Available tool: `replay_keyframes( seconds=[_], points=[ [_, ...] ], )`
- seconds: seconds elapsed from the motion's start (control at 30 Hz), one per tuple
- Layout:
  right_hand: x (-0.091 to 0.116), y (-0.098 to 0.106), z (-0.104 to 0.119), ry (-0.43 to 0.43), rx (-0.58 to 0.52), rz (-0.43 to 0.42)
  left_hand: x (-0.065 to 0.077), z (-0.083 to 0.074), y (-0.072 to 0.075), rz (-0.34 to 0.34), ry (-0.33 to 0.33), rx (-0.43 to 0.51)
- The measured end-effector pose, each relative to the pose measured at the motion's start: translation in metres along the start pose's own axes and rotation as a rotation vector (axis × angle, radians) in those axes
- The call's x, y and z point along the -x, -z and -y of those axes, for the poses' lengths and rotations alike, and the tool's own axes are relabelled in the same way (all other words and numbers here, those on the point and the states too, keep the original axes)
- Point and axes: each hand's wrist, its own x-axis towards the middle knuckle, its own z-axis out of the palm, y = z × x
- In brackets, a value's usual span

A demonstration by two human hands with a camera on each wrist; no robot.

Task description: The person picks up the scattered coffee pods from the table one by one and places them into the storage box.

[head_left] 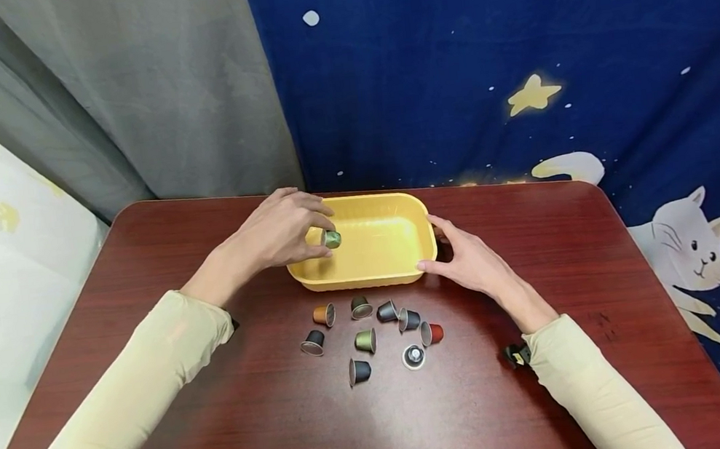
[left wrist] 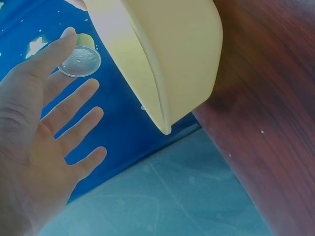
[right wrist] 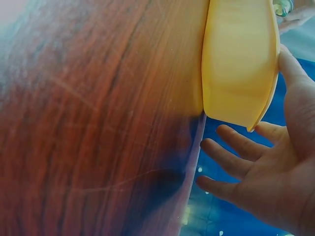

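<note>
Between the thumb and index finger of my left hand (head_left: 284,225) is a green coffee capsule (head_left: 331,239), held over the left end of a yellow plastic basin (head_left: 394,239). The capsule's round foil lid (left wrist: 80,61) faces the camera in the left wrist view, where the other fingers are spread. My right hand (head_left: 472,260) grips the basin's right end, thumb on the rim near the front corner and index finger at the end wall. Its remaining fingers extend loosely beside the basin (right wrist: 241,64). Basin's inside shows only bare yellow floor.
Several more capsules lie on the brown table (head_left: 254,411) before the basin, among them an orange one (head_left: 321,315), a light green one (head_left: 364,340), a red one (head_left: 436,332) and dark ones. A grey curtain (head_left: 188,89) and a blue starry curtain (head_left: 416,65) hang behind.
</note>
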Motion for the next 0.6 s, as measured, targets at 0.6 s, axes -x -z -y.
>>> replay_keyframes(
  seconds=[0.6],
  points=[
    [0.000,0.000,0.000,-0.010,0.003,0.010,-0.018,-0.002,-0.007,0.059,0.005,0.022]
  ],
)
